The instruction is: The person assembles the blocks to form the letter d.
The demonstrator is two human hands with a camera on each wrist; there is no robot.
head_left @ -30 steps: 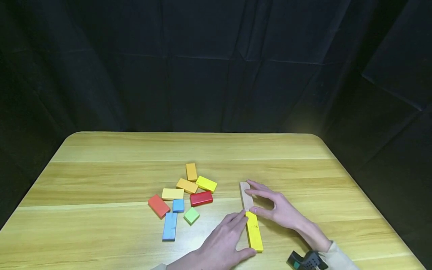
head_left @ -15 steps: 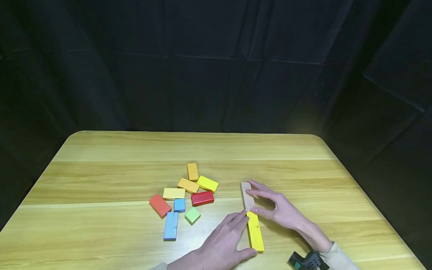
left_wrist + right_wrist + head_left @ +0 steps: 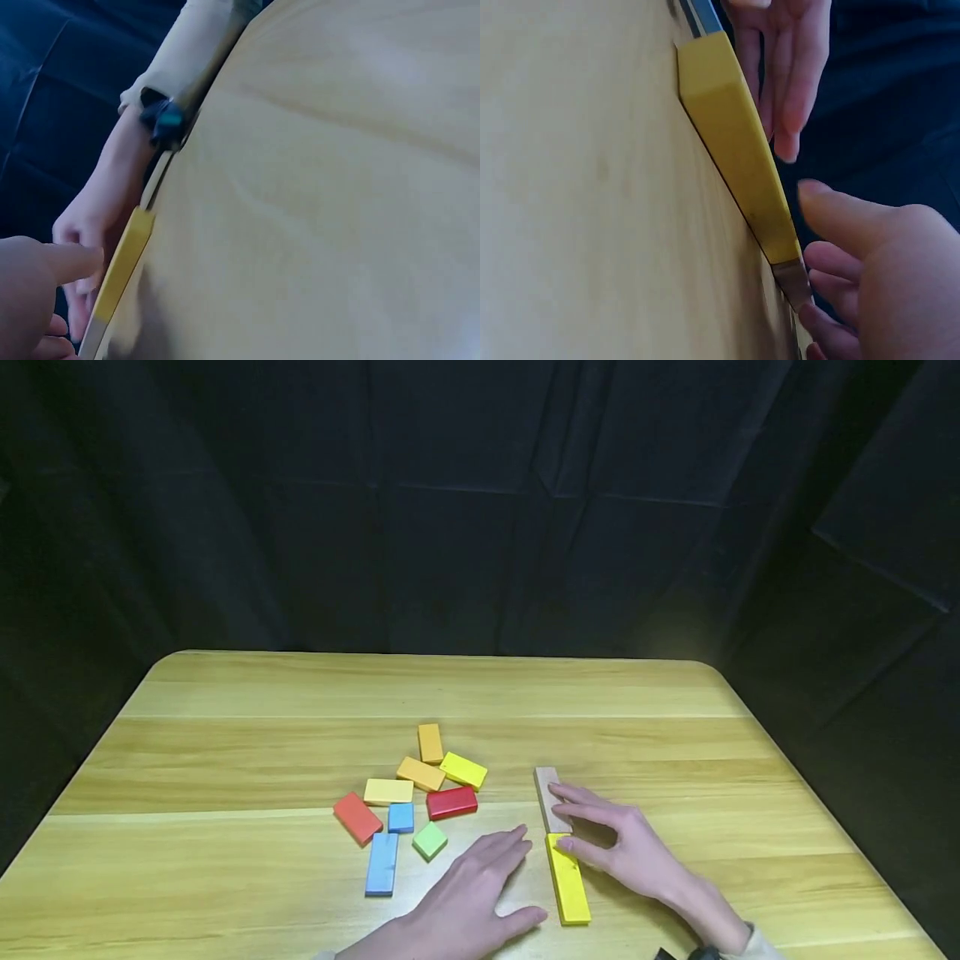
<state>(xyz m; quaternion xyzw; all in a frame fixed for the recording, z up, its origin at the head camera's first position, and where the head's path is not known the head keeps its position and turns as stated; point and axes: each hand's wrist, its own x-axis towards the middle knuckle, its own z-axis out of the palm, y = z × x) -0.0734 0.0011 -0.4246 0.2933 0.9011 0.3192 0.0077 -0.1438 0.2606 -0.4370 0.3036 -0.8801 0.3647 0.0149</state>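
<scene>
A pale wooden block [image 3: 547,787] and a long yellow block [image 3: 570,892] lie end to end on the table in one line. My right hand [image 3: 633,852] hovers along their right side with loosely bent fingers. Its fingertips are at the pale block's edge, and its thumb is over the yellow block's far end; in the right wrist view the thumb [image 3: 847,214] is apart from the wood. My left hand [image 3: 465,893] is left of the yellow block, fingers spread and holding nothing. Whether the right fingertips press on the pale block, I cannot tell.
Left of my hands lies a loose group: a dark red block [image 3: 452,803], a green block [image 3: 430,841], a long blue block [image 3: 382,864], a small blue one, a light red block [image 3: 357,818], and several yellow and orange blocks. The table's [image 3: 225,693] far edge meets a dark curtain [image 3: 450,527].
My left hand has come off the yellow block and moved left. My right hand has shifted slightly toward me, its thumb now over the yellow block's end. The two blocks stay in line.
</scene>
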